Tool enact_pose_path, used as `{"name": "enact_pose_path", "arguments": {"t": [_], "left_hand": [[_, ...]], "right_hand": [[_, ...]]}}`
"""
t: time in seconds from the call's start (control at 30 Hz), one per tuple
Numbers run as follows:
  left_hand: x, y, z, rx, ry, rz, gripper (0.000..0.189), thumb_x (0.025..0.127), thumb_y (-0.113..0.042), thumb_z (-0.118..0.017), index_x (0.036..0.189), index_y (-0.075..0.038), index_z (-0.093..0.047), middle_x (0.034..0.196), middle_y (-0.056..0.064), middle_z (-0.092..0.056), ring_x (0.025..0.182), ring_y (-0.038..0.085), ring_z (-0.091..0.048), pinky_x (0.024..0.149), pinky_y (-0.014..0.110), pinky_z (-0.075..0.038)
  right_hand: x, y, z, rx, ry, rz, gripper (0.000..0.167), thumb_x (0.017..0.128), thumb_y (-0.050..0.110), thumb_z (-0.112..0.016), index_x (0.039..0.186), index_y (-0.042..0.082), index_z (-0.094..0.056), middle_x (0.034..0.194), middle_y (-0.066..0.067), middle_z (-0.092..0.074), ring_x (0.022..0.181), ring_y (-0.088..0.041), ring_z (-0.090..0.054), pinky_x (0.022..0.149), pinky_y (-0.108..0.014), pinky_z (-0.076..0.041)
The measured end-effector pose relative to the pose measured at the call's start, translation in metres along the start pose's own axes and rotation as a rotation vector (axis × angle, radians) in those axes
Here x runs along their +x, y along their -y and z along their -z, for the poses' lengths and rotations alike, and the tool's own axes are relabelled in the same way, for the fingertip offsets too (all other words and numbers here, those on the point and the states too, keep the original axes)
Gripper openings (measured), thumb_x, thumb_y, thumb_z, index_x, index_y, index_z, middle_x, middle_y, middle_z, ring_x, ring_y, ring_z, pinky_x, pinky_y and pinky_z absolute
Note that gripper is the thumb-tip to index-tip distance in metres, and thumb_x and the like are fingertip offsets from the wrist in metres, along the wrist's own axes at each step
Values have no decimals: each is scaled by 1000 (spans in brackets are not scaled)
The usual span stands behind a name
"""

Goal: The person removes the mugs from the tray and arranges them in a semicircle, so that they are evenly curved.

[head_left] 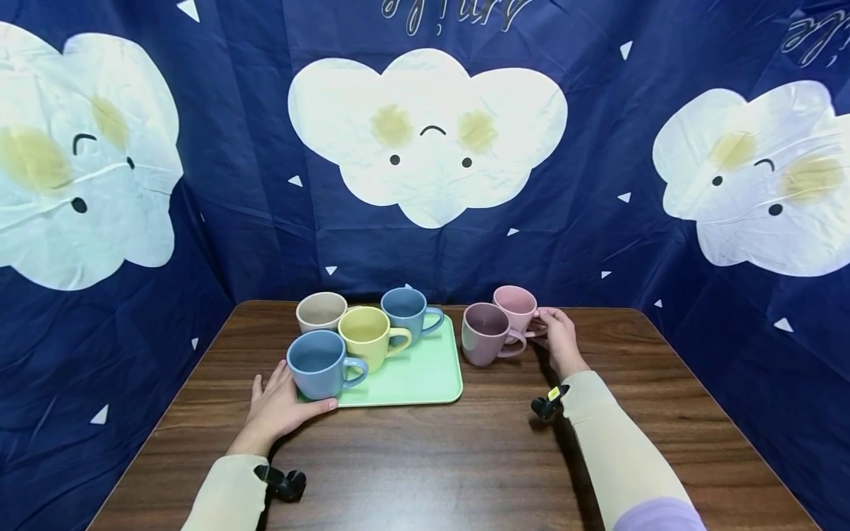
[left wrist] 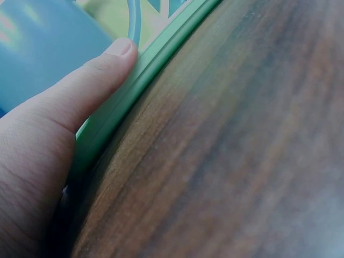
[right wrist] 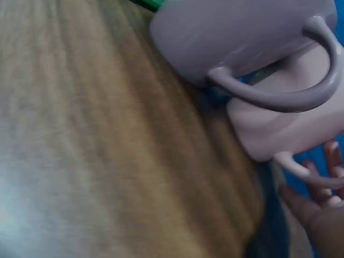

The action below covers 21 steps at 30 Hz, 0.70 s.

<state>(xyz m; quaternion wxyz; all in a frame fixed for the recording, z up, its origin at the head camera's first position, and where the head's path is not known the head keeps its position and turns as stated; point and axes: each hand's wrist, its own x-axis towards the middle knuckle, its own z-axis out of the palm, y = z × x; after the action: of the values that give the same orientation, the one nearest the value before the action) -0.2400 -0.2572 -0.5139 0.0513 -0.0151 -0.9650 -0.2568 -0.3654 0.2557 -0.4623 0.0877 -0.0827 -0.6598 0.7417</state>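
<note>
Around the front left corner of a light green tray point(head_left: 425, 376), my left hand point(head_left: 277, 407) lies with fingers spread. Its straight thumb point(left wrist: 99, 75) runs along the tray's front rim, beside the front blue mug point(head_left: 315, 369); the other fingers are at that mug's left side. My right hand point(head_left: 561, 341) holds the handle of a pink mug point(head_left: 514, 301), fingers curled at the loop in the right wrist view. That mug stands behind a mauve mug point(head_left: 479, 346), right of the tray. A yellow mug point(head_left: 361, 343), beige mug point(head_left: 317, 313) and second blue mug point(head_left: 401, 310) are grouped at the tray's left.
The brown wooden table point(head_left: 425, 464) spreads in front of the tray and to both sides. Behind it hangs a dark blue curtain point(head_left: 252, 221) with white clouds. The mauve mug's handle point(right wrist: 279, 99) overlaps the pink mug in the right wrist view.
</note>
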Motion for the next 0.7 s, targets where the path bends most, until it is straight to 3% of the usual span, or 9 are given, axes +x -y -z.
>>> {"name": "enact_pose_path", "arguments": {"t": [0.13,0.27,0.37,0.57,0.7], "left_hand": [[-1,1,-3,-9,6,0,129,69,-77,-74,158,3,-24,160,33,-25,149,51,-16,112,75,4],[-2,0,-4,-15,6,4,129,69,-76,-75,157,4,-25,159,33,-26,149,51,-16,112,76,4],[-3,0,-3,-18,-1,3,129,69,-75,-76,157,4,-25,159,33,-26,149,51,-15,112,76,3],[-2,-1,1,-7,6,-4,128,70,-75,-75,158,3,-24,160,33,-25,149,51,-15,111,76,3],[-1,-2,2,-10,6,-12,128,70,-76,-74,158,2,-23,161,31,-25,149,51,-14,111,77,4]], "right_hand": [[1,14,-2,-13,-54,40,11,105,15,-49,105,6,-55,84,8,-65,87,-12,-63,80,-27,-54],[4,34,-13,-59,-141,165,20,102,11,-54,112,-6,-57,90,2,-64,92,-13,-57,86,-24,-46],[5,49,-27,-111,-174,254,22,99,8,-59,114,-8,-60,98,-3,-64,93,-11,-56,89,-23,-42],[-9,73,-71,-55,-116,408,19,94,-6,-56,112,-11,-60,113,-24,-67,96,-9,-60,92,-22,-44],[-26,79,-105,-1,-42,472,19,95,-8,-55,113,-12,-61,115,-27,-67,100,-12,-63,95,-23,-46]]}}
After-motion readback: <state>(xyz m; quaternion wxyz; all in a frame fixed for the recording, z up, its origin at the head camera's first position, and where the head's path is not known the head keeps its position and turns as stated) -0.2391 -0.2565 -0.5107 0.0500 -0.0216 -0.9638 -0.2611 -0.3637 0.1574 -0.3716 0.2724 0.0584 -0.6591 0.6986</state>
